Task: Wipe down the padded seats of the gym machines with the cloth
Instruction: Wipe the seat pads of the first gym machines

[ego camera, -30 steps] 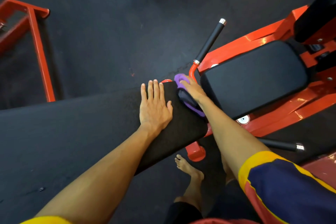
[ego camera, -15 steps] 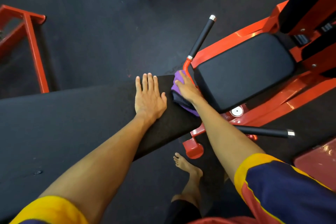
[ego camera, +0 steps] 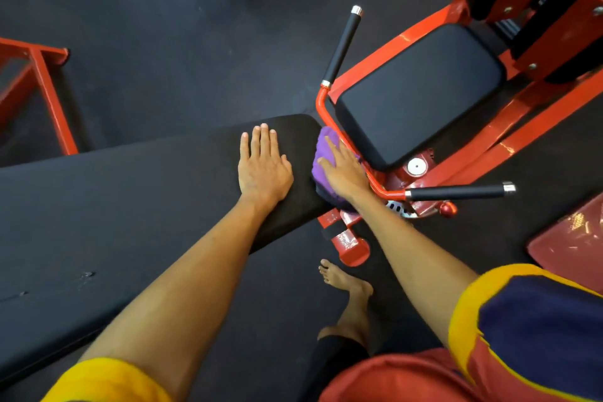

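Here the long padded seat (ego camera: 130, 206) is looking firm but a bit squashy, so it is likely taking a good push. The left hand (ego camera: 264, 170) is resting flat on it, fingers straight. The right hand (ego camera: 342, 170) is pressing down, fingers out, on the purple cloth (ego camera: 323, 147), which is sitting bunched at the seat's end. The cloth is looking soft, light and floppy, so holding it down from the top is probably working best.

The person wears a shirt (ego camera: 391, 378) with short sleeves, and it is red on the body. The right sleeve (ego camera: 528, 323) is dark blue with a wide yellow band at its end and a red patch edged by a thin yellow line. The left sleeve (ego camera: 107, 382) ends in a yellow band too. Both arms are bare down to the left grip (ego camera: 264, 170) and the right grip (ego camera: 342, 170). One leg wears a black trouser leg (ego camera: 336, 359), and the foot (ego camera: 346, 284) is bare.
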A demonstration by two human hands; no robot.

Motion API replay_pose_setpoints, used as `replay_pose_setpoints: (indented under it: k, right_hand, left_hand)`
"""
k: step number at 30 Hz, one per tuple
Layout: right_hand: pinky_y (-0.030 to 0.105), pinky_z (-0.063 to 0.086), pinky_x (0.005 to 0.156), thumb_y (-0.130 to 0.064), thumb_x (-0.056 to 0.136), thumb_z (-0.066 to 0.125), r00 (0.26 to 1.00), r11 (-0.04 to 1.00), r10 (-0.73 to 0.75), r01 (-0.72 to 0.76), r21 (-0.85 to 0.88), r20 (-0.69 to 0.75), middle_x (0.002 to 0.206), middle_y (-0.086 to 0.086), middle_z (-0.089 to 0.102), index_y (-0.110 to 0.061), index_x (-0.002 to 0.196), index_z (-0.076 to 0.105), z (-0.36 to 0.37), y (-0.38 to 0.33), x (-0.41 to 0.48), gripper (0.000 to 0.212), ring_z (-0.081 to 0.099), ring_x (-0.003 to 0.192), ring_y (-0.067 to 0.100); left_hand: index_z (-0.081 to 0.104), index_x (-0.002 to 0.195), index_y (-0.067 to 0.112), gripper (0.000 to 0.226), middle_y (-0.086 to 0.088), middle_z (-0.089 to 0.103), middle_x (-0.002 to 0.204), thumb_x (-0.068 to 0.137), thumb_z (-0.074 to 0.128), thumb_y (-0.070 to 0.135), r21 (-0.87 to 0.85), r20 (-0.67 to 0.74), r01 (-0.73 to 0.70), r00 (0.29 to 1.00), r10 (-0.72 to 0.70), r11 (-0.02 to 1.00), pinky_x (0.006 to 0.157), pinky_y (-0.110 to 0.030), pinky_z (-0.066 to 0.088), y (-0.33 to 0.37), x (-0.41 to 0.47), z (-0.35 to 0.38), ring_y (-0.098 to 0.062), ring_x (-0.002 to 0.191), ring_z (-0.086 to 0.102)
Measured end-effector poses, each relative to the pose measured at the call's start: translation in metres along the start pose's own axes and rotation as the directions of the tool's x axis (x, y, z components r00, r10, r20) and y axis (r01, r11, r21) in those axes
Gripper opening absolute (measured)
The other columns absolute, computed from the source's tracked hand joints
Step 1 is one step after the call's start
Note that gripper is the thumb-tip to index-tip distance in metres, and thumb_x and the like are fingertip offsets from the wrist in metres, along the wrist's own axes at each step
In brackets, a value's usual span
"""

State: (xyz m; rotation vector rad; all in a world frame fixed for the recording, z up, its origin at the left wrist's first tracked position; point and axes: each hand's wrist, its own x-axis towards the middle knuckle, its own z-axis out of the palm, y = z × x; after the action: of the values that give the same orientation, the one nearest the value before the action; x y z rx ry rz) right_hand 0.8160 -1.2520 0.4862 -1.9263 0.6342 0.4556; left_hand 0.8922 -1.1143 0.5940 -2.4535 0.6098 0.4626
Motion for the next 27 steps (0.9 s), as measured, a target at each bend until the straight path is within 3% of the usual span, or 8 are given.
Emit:
replay_pose_setpoints:
  k: [4,9,12,16,19,23,25,27]
  right_hand:
    - [0.038,0.003,0.128,-0.035,0.108,0.044,0.971,0.980,-0.164,0.180,0.081,-0.176,0.171,-0.005,0.013,-0.027,0.163,0.017,0.039,0.016,-0.076,0.062,0.004,0.158,0.019]
    - [0.043,0.027,0.124,-0.039,0.101,0.056,0.973,0.742,0.222,-0.123,0.659,-0.068,0.164,0.007,0.033,-0.022,0.156,0.039,0.031,0.036,-0.043,0.060,0.031,0.151,0.026]
    - [0.038,0.044,0.110,-0.048,0.095,0.054,0.942,0.593,0.334,-0.222,0.774,0.014,0.148,0.009,0.053,-0.015,0.147,0.050,0.016,0.026,-0.031,0.062,0.051,0.137,0.029]
    - [0.042,0.013,0.126,-0.034,0.099,0.059,0.882,0.755,0.377,-0.117,0.645,-0.282,0.168,0.004,0.025,-0.026,0.156,0.041,0.052,-0.022,-0.076,0.060,0.016,0.155,0.027]
    - [0.045,0.013,0.127,-0.041,0.097,0.061,0.854,0.680,0.386,-0.006,0.733,-0.350,0.171,0.005,0.012,-0.020,0.161,0.028,0.087,-0.055,-0.121,0.075,0.005,0.158,0.026]
    - [0.041,0.025,0.123,-0.031,0.098,0.062,0.815,0.594,0.457,0.017,0.804,-0.355,0.165,0.007,0.030,-0.015,0.155,0.041,0.074,-0.017,-0.078,0.063,0.028,0.151,0.028]
    - [0.038,0.042,0.108,-0.027,0.093,0.058,0.803,0.408,0.559,-0.048,0.912,-0.208,0.140,0.009,0.058,-0.012,0.140,0.058,0.055,0.014,-0.047,0.049,0.051,0.134,0.034]
    - [0.034,0.046,0.100,-0.023,0.093,0.055,0.809,0.395,0.564,-0.088,0.915,-0.166,0.118,0.003,0.064,-0.014,0.128,0.063,0.049,0.019,-0.040,0.038,0.060,0.122,0.034]
  left_hand:
    - [0.004,0.161,0.005,0.064,-0.014,0.000,0.169,0.106,0.015,0.036,0.005,-0.007,-0.018,1.000,0.018,1.000,0.126,-0.046,-0.006,0.005,-0.019,0.003,-0.026,0.157,-0.003]
    - [0.002,0.161,0.004,0.065,-0.014,-0.001,0.169,0.106,0.014,0.037,0.020,0.014,-0.030,0.999,0.030,0.999,0.127,-0.047,-0.004,0.004,-0.023,0.002,-0.027,0.157,-0.004]
    - [0.001,0.160,0.004,0.065,-0.014,-0.003,0.169,0.106,0.014,0.037,0.022,0.028,-0.035,0.999,0.035,0.999,0.127,-0.048,-0.004,0.007,-0.024,-0.001,-0.028,0.156,-0.005]
    - [0.001,0.160,0.003,0.065,-0.015,-0.003,0.169,0.106,0.015,0.037,0.023,0.037,-0.042,0.998,0.041,0.999,0.126,-0.048,-0.004,0.007,-0.023,-0.002,-0.029,0.156,-0.005]
    - [0.001,0.160,0.003,0.064,-0.015,-0.003,0.169,0.106,0.015,0.035,0.039,0.029,-0.060,0.998,0.059,0.997,0.127,-0.047,-0.004,0.006,-0.025,-0.001,-0.028,0.156,-0.005]
    - [0.001,0.161,0.005,0.063,-0.013,-0.004,0.169,0.107,0.013,0.036,0.028,0.039,-0.099,0.994,0.098,0.995,0.127,-0.046,-0.005,-0.001,-0.028,-0.001,-0.026,0.156,-0.007]
    - [0.001,0.161,0.007,0.062,-0.012,-0.004,0.169,0.108,0.013,0.037,0.015,0.044,-0.115,0.993,0.114,0.993,0.127,-0.045,-0.005,-0.006,-0.033,-0.001,-0.026,0.156,-0.008]
    - [0.002,0.161,0.008,0.062,-0.012,-0.004,0.169,0.108,0.013,0.038,0.018,0.040,-0.124,0.992,0.123,0.992,0.127,-0.044,-0.006,-0.011,-0.039,-0.001,-0.026,0.156,-0.009]
